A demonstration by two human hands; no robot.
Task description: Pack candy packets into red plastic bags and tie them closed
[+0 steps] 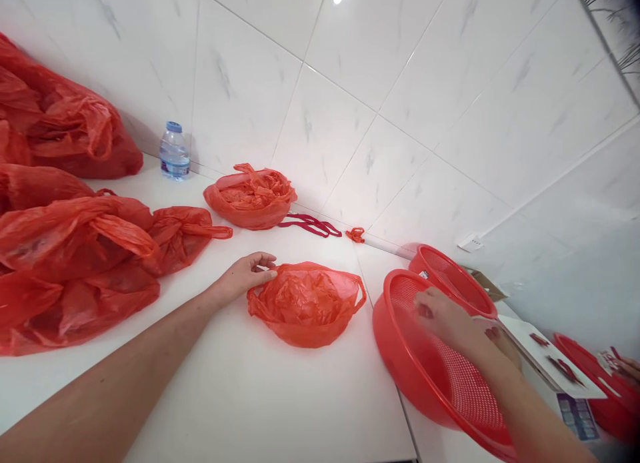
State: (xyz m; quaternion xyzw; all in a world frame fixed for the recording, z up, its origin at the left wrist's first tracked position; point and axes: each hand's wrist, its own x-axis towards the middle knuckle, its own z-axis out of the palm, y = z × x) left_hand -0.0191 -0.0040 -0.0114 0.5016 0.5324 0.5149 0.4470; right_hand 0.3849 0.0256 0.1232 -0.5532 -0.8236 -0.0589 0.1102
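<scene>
My left hand (pixel 253 271) is at the left rim of a red plastic bag (pixel 307 329), fingers and thumb bent around its edge. The bag stands with its mouth spread wide, and crumpled red plastic shows inside. Over a large red mesh basket (pixel 463 376) hangs my right hand (pixel 437 311), its fingers curled and somewhat blurred. Whatever those fingers may hold is hidden. Much of the basket's inside lies behind my right forearm.
Stuffed red bags (pixel 75 256) crowd the left side near a water bottle (pixel 175 153). Another open red bag (pixel 250 199), dark red straps (pixel 313 224) and a small red scrap (pixel 355 234) lie by the wall. A second basket (pixel 453 276), a white box (pixel 550 356) and another person's hand (pixel 627 366) are right.
</scene>
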